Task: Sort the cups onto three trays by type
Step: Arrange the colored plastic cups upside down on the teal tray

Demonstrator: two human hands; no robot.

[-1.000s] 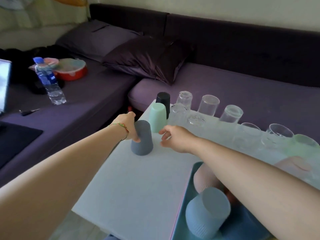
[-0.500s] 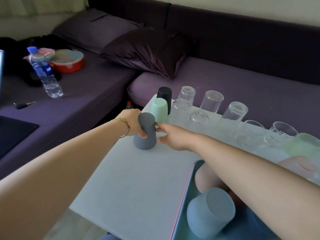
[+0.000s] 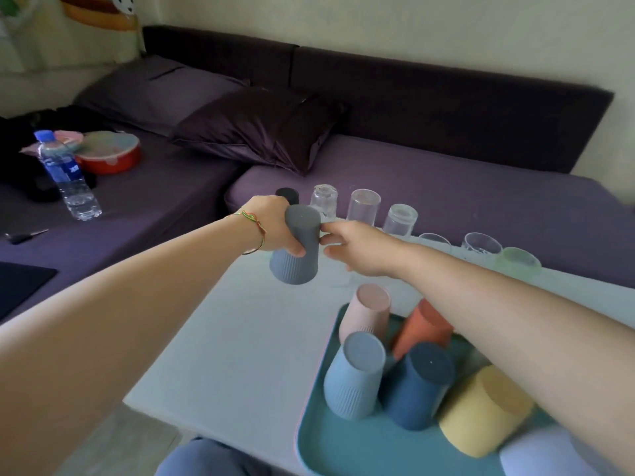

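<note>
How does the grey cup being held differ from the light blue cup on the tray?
The grey cup is dark grey; the light blue cup is pale. The grey cup is gripped by the left hand, apparently lifted off the table; the light blue cup rests on the teal tray among other cups. Both are bottom-up and ribbed near the rim.

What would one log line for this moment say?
left hand: grips grey cup, tilted | right hand: beside it, grip unclear | tray: coloured cups, upside down
</note>
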